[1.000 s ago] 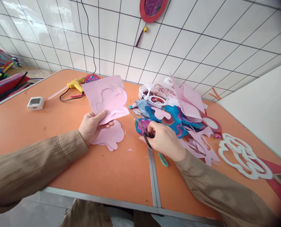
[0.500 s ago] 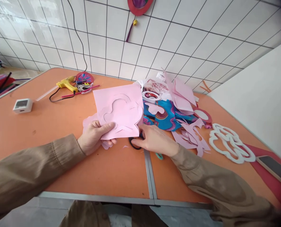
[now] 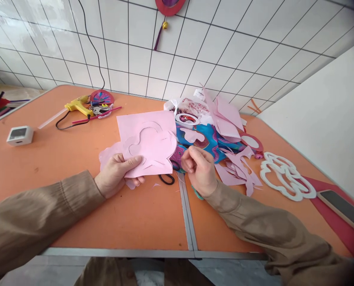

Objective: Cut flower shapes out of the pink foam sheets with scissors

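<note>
My left hand (image 3: 115,174) grips the lower edge of a pink foam sheet (image 3: 148,141) with curved cut-outs in it, holding it just above the orange table (image 3: 75,159). More pink cut shapes (image 3: 108,153) lie under it. My right hand (image 3: 198,170) hovers beside the sheet's right edge with its fingers curled together; nothing clear shows in them. Black-handled scissors (image 3: 166,178) lie on the table between both hands, partly hidden under the sheet.
A heap of pink scraps (image 3: 238,169), blue patterned pieces (image 3: 207,143) and a plastic bag (image 3: 191,109) sits behind my right hand. A white foam outline (image 3: 286,180) lies right. A yellow glue gun (image 3: 77,105) and a small white device (image 3: 18,135) lie left.
My right hand has put the scissors down on the table and lifted off them to the sheet's right edge. The pink sheet has shifted right and lower.
</note>
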`<state>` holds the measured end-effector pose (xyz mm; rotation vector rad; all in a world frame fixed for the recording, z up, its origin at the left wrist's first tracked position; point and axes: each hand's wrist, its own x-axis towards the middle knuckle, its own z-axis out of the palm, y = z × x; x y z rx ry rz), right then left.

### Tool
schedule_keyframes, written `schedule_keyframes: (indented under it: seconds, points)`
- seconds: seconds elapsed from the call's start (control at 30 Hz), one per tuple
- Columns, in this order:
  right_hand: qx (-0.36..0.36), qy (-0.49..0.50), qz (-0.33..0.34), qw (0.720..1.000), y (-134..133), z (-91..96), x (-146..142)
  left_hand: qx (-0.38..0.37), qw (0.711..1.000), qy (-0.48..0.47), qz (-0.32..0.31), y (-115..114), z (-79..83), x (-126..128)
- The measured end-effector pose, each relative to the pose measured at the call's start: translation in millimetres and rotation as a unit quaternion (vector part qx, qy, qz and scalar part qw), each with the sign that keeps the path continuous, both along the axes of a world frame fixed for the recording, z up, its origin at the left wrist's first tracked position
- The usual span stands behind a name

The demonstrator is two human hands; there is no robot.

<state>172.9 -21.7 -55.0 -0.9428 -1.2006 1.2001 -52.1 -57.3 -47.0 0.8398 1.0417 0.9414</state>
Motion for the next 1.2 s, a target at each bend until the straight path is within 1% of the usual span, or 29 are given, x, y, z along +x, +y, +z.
schedule_keyframes:
  seconds: [0.07, 0.13, 0.2, 0.27, 0.37, 0.5, 0.6, 0.8, 0.9, 1.03, 1.2]
  points:
    - [0.049, -0.046, 0.003, 0.998, -3.1, -0.3, 1.6, 0.003, 1.0, 0.002, -0.006, -0.4, -0.4, -0.5]
    - [0.055, -0.085, 0.031, 0.994, -5.8, 0.7, 2.7, 0.008, 1.0, 0.005, -0.013, -1.0, -0.4, -0.7]
    - [0.033, -0.094, 0.065, 0.993, -8.1, 2.7, 2.3, 0.013, 1.0, 0.01, -0.022, -1.6, 0.4, -0.5]
    - [0.009, -0.088, 0.082, 0.993, -10.3, 5.5, 0.4, 0.017, 0.999, 0.015, -0.03, -2.1, 1.7, 0.2]
    - [-0.024, -0.08, 0.077, 0.994, -13.2, 9.8, -3.2, 0.014, 0.999, 0.02, -0.038, -2.4, 3.9, 1.2]
    - [-0.045, -0.076, 0.068, 0.994, -15.6, 12.2, -5.3, 0.013, 0.999, 0.025, -0.046, -2.3, 5.2, 1.5]
    - [-0.057, -0.068, 0.078, 0.993, -16.3, 11.8, -5.4, 0.02, 0.998, 0.021, -0.056, -2.1, 5.1, 1.6]
    - [-0.074, -0.044, 0.14, 0.986, -18.1, 9.3, -7.6, 0.026, 0.998, 0.021, -0.061, -3.1, 4.2, 2.0]
    - [-0.1, -0.048, 0.148, 0.983, -19.3, 6.4, -9.1, 0.034, 0.997, 0.023, -0.071, -3.8, 2.8, 1.5]
    - [-0.105, -0.068, 0.151, 0.981, -19.8, 2.0, -9.3, 0.042, 0.995, 0.023, -0.082, -4.2, 1.0, 1.4]
    - [-0.123, -0.053, 0.152, 0.979, -19.6, 0.3, -9.6, 0.036, 0.996, 0.031, -0.08, -4.3, 0.4, 3.0]
